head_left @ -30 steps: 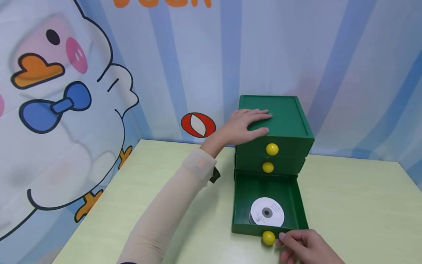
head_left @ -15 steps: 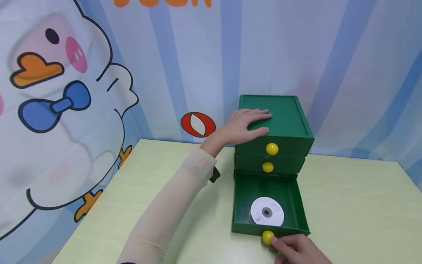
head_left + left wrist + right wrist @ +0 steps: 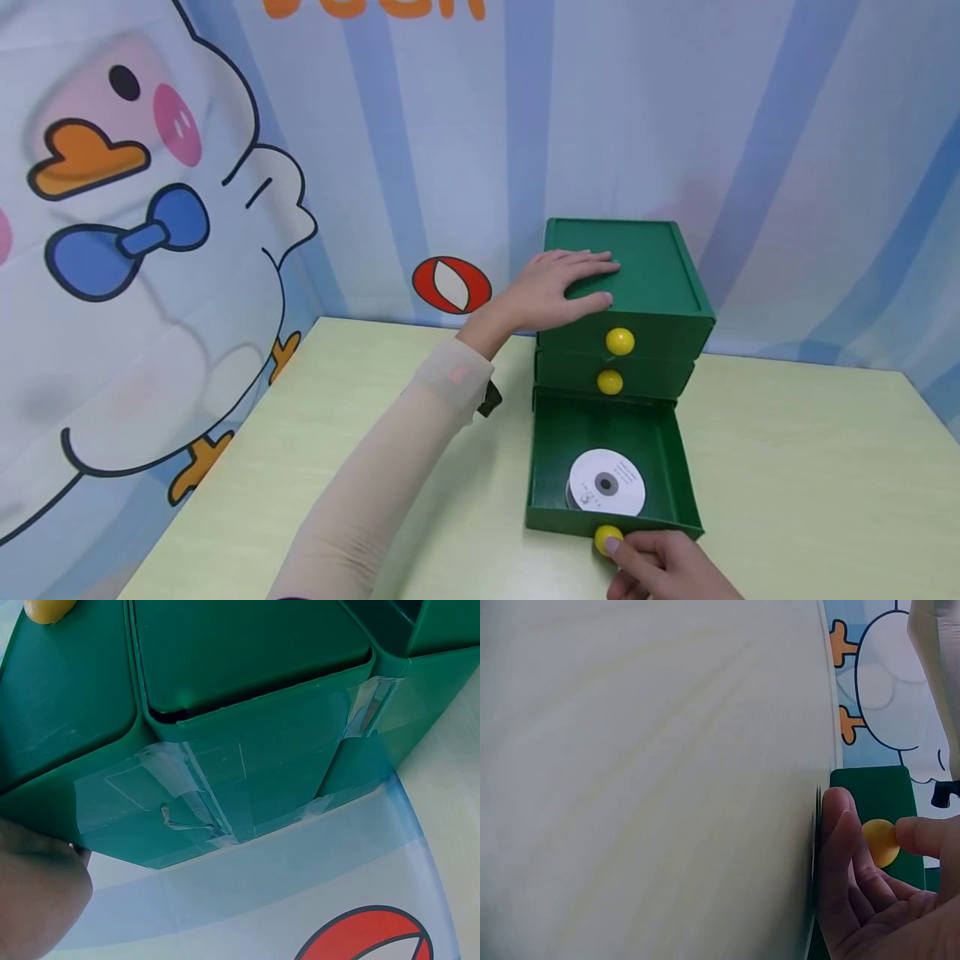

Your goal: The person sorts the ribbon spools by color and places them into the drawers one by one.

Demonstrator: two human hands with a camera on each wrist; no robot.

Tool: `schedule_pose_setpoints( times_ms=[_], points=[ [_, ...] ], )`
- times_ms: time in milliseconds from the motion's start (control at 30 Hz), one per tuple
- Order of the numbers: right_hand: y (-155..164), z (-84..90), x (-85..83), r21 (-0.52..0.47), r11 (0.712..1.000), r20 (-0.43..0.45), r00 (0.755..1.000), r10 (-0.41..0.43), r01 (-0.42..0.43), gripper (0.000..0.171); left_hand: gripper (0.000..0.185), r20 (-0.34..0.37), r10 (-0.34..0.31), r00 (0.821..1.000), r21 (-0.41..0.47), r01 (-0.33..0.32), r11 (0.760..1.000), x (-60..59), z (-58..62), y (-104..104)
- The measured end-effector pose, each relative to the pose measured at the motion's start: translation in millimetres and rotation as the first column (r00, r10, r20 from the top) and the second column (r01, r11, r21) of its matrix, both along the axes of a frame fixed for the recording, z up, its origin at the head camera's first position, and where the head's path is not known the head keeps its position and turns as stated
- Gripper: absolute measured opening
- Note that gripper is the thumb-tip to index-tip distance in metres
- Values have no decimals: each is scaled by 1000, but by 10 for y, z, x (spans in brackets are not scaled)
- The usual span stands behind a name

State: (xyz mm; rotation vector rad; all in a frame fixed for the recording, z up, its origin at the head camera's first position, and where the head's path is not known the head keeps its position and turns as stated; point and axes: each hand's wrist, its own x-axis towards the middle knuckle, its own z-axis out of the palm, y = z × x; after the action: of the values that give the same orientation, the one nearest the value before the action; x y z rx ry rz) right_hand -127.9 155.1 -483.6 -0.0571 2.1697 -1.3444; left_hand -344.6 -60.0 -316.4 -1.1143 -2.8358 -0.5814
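A green three-drawer cabinet [image 3: 637,258] stands on the table, its bottom drawer [image 3: 660,454] pulled out. Inside that drawer lies a white disc-like spool [image 3: 606,483] with a grey centre. My left hand [image 3: 551,287] rests on the cabinet's top with its fingers extended; part of it shows at the edge of the left wrist view. At the drawer's front, my right hand [image 3: 663,567] pinches the yellow round knob [image 3: 606,537]. In the right wrist view, thumb and fingers stand on either side of the yellow knob [image 3: 881,842].
The two upper drawers are closed, each with a yellow knob [image 3: 620,341]. Clear tape [image 3: 180,787] joins the cabinet's units along the side. Behind the pale table [image 3: 810,467] hangs a printed backdrop [image 3: 637,108] with a cartoon duck.
My right hand has moved left from beside the knob and now pinches it. The left hand stays on the cabinet top. The drawer looks nearly unmoved.
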Motion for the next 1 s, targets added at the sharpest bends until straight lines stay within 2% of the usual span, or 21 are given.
schedule_pose_setpoints(
  times_ms=[500,1000],
  points=[
    [-2,76,-60,-18,999,14,999,-29,29,46,60,-10,-2,1000,-10,1,1000,5,21,31],
    [-53,108,-170,-6,997,-23,997,-71,71,44,59,-6,3,1000,1,-3,1000,0,-11,5]
  ],
)
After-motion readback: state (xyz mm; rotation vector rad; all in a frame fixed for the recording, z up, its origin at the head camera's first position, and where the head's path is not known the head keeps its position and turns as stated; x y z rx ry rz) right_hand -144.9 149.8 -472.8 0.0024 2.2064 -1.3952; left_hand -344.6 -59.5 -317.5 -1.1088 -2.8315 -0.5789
